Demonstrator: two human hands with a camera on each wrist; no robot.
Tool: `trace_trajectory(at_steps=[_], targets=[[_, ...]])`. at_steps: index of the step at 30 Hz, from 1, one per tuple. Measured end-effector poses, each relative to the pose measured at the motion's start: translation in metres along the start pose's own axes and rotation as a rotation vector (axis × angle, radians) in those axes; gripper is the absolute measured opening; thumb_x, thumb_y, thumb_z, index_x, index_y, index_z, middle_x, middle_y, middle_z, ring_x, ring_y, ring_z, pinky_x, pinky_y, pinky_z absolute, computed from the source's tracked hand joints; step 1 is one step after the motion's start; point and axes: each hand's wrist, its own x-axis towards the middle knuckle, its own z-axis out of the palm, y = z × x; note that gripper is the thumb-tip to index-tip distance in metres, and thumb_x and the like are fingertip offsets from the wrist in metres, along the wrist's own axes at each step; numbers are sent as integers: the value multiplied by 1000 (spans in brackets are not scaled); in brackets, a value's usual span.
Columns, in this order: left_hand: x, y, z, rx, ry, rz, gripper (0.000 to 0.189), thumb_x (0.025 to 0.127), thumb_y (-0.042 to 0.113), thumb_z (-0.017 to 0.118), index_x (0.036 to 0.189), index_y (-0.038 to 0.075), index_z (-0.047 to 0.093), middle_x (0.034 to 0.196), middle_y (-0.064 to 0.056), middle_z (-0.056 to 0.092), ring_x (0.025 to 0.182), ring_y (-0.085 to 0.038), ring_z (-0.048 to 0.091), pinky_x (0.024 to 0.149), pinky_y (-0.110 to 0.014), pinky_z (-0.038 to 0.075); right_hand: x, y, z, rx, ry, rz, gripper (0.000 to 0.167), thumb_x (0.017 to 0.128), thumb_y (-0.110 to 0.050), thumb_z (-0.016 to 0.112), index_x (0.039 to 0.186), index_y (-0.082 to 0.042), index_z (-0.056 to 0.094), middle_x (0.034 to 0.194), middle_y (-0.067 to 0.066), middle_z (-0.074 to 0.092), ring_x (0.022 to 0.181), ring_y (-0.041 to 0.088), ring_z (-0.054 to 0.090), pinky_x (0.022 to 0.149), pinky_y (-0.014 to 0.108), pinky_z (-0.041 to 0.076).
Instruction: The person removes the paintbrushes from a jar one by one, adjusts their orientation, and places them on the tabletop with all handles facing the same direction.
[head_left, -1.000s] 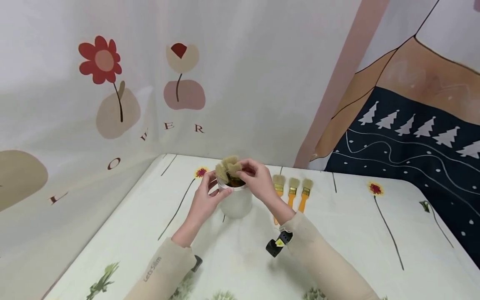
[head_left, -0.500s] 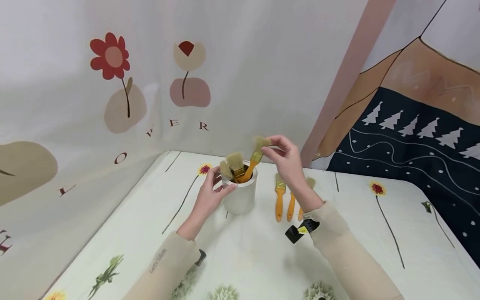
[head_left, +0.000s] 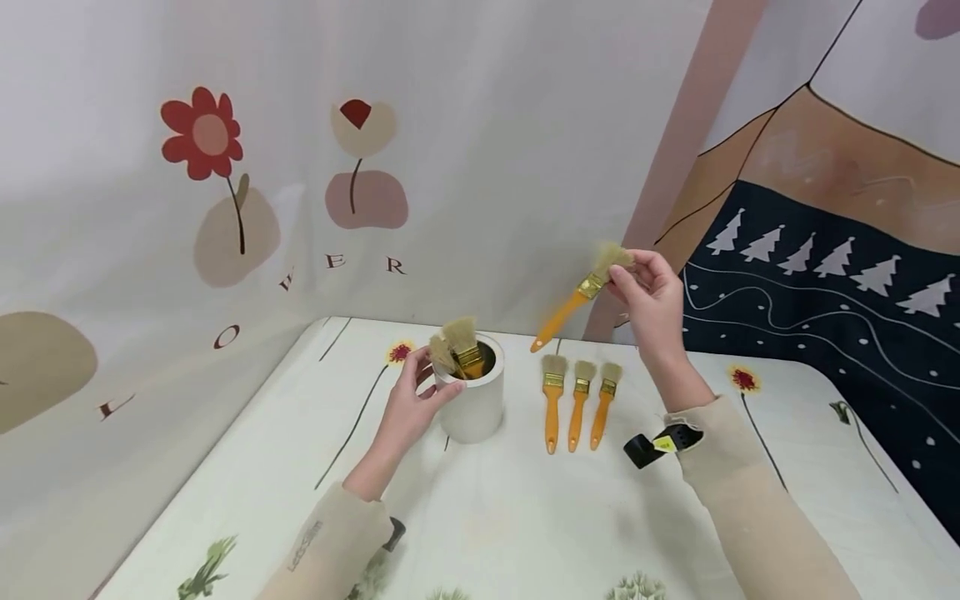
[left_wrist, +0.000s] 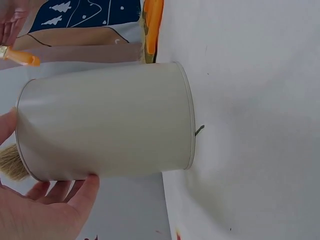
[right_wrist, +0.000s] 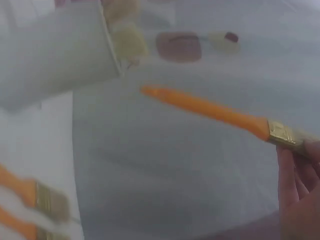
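Note:
My right hand pinches a paintbrush by its bristle end. The brush is in the air above the table, its orange handle slanting down to the left. My left hand grips a white cylindrical pot at the rim, thumb in front and fingers round the left side. In the left wrist view the pot stands on the table between thumb and fingers. Pale bristles of more paintbrushes stick up from the pot, leaning left; their handles are mostly hidden inside. The right wrist view shows the held paintbrush apart from the pot.
Three orange-handled paintbrushes lie side by side right of the pot, bristles away from me: a left one, a middle one and a right one. A flower-printed cloth covers the table. A printed curtain hangs behind it.
My right hand has drawn the paintbrush out of the pot and carried it up and to the right, over the row of brushes. The left hand stays on the pot.

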Motion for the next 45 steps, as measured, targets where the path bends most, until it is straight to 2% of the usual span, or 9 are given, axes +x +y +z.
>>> trace_trajectory(at_steps=[4,10,15,21,26,32,37,40,45], targets=[[-2,-2,-1,2,9,4,77,91,23,74,152,11,30,157,-16,37,148,-35,35,119,-50,37,6,9,-19,-80,28,47,13,98,-10,62,106,-20,59,99,-14,69,89,0,68,81,11,57],[1,2,-3,0,12,14,76,91,24,74,152,11,30,157,-15,37,148,-35,34,120,-49,36,14,31,-50,-69,88,136,12,98,-11,62,105,-20,58,91,-13,70,76,-1,68,74,10,57],[2,3,-3,5,12,4,76,91,23,74,152,11,30,157,-14,38,148,-34,35,120,-49,36,12,53,-74,-129,70,265,10,101,-14,58,106,-22,55,82,-17,69,70,-3,68,69,12,58],[-2,-1,-2,18,5,-27,77,91,23,74,152,11,29,157,-15,37,148,-34,35,119,-48,37,-1,85,-97,-335,61,458,18,104,-19,51,121,-14,52,84,-21,62,71,-6,62,67,11,58],[-1,0,-2,12,9,-11,77,91,23,74,152,11,30,156,-14,39,148,-34,36,119,-48,38,-6,111,-108,-406,53,552,36,104,-18,51,135,-2,44,89,-13,60,69,-5,61,66,13,58],[2,0,0,22,-1,1,76,91,23,74,151,9,30,156,-16,38,148,-36,35,119,-50,37,-11,137,-120,-456,-25,641,47,102,-13,52,142,5,35,83,-9,62,63,-5,60,62,15,58],[1,2,2,18,1,-13,76,90,23,75,151,11,31,156,-14,40,148,-34,36,119,-48,38,-16,149,-120,-527,-52,744,57,101,-15,55,150,1,30,116,18,63,64,-3,59,63,15,58],[0,3,1,15,2,-14,76,90,22,75,151,10,31,156,-15,39,148,-35,36,119,-48,38,-17,152,-118,-556,-58,747,59,98,-14,60,148,1,32,137,27,54,66,-3,60,64,14,57],[0,3,0,17,7,-10,75,91,21,74,151,8,31,156,-17,39,148,-36,35,119,-51,37,-17,151,-113,-662,-113,657,56,93,-11,67,140,6,41,128,29,58,71,4,63,65,14,57]])
